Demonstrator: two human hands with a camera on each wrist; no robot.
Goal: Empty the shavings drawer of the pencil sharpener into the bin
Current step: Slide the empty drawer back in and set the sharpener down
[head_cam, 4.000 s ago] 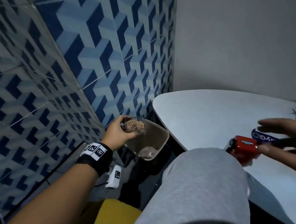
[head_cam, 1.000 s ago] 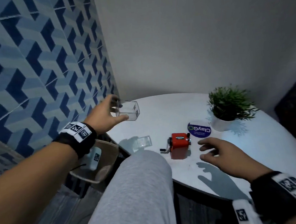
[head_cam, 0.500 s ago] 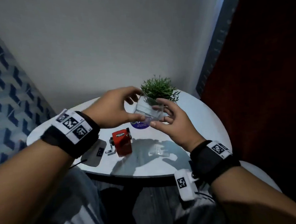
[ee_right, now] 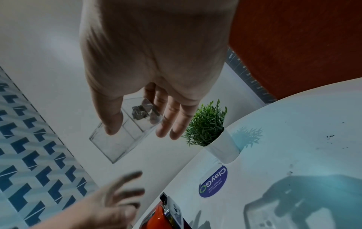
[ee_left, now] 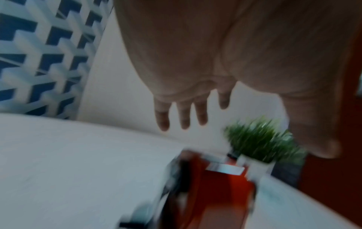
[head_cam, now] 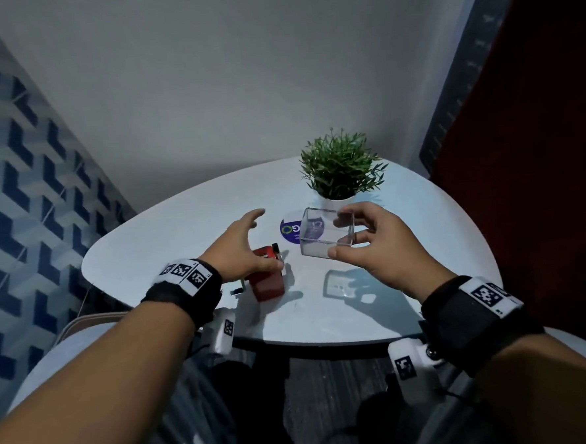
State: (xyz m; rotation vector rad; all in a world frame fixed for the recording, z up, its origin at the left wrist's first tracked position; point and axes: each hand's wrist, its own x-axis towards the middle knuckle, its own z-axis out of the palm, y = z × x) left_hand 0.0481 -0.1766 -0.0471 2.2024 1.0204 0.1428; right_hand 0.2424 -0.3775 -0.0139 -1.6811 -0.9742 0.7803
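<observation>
Drawer: clear plastic, up in the air over the table, pinched by the right hand, thumb on the near edge and fingers on the far side. Looks empty from the head view. A few dark bits seen through one end in the right wrist view; leftover shavings or just a reflection, cannot tell.

Nearest, low on the left: a bit of the bin rim, down beside the table, well apart from the drawer.

Next, on the table: the red sharpener, standing up, near the front edge. Right over it, the left hand, fingers spread and straight, holding nothing. Thumb just by the top of the sharpener; touching or not, cannot tell. Left wrist view too blurred to help.

Further back: a round blue sticker flat on the table, partly behind the drawer. Farthest: a small green plant in a white pot.

Step in hand, most likely: tipping done, drawer on its way back to the sharpener.

Next move, as a guess: hold the sharpener firm with the left hand. Turn the drawer to line up with its slot. Slide in straight and gently, no tilting, no jamming.
</observation>
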